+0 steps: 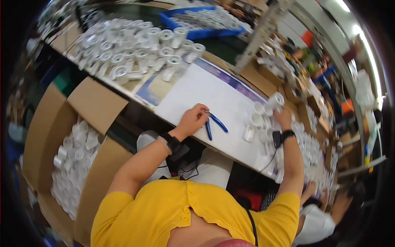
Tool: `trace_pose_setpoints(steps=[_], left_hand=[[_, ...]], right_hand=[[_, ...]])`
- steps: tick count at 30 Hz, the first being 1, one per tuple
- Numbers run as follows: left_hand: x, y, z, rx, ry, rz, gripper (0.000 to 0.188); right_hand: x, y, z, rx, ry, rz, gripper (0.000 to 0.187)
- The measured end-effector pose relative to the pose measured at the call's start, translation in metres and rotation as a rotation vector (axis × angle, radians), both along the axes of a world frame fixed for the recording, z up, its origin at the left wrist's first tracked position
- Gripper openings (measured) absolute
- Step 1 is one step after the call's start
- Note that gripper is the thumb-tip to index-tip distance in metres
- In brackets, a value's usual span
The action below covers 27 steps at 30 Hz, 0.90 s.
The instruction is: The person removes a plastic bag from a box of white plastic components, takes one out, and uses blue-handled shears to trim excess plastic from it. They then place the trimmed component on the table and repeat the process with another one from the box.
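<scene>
My left hand (193,120) rests over the white work surface, its fingers curled together beside the jaws of a pair of blue-handled pliers (218,123). Whether the fingers grip the jaws or something small is hidden. The pliers' handles are spread and point away from that hand. On the right, my right hand (283,117) is closed around a white plastic cylinder with a round opening (276,100). Loose white cylinders (256,119) lie just left of it, and a heap of similar white parts (304,144) spreads beyond my right wrist.
Many white cylindrical parts (135,51) stand at the table's far left. A blue tray (201,20) of parts is behind them. An open cardboard box (96,105) of white parts stands at my left. A metal post (263,35) rises at the back; another person's arm (341,203) shows at right.
</scene>
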State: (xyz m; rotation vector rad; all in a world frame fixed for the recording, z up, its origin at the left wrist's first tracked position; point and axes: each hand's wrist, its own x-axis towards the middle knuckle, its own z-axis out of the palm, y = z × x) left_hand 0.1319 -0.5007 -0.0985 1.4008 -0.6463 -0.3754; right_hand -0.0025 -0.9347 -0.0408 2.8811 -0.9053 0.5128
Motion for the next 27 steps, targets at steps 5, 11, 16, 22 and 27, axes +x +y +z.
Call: trace_pose_setpoints(steps=[5,11,16,22,27], left_hand=[[0.000,0.009,-0.003,0.023,-0.121,-0.020,0.020],[-0.004,0.008,-0.003,0.053,-0.174,-0.001,0.019],[0.001,0.011,0.000,0.015,-0.118,0.010,0.021],[0.029,0.042,0.025,0.174,-0.346,0.157,0.018],[0.069,0.083,0.015,0.377,-0.420,0.253,0.016]], right_hand=[[0.001,-0.002,-0.011,-0.081,-0.086,0.127,0.047],[0.004,0.000,0.008,0.114,-0.104,0.142,0.052],[0.048,0.055,0.069,0.260,-0.436,0.454,0.041],[0.156,0.184,0.130,0.370,-0.203,0.707,0.039],[0.273,0.337,0.133,0.320,-0.090,0.970,0.031]])
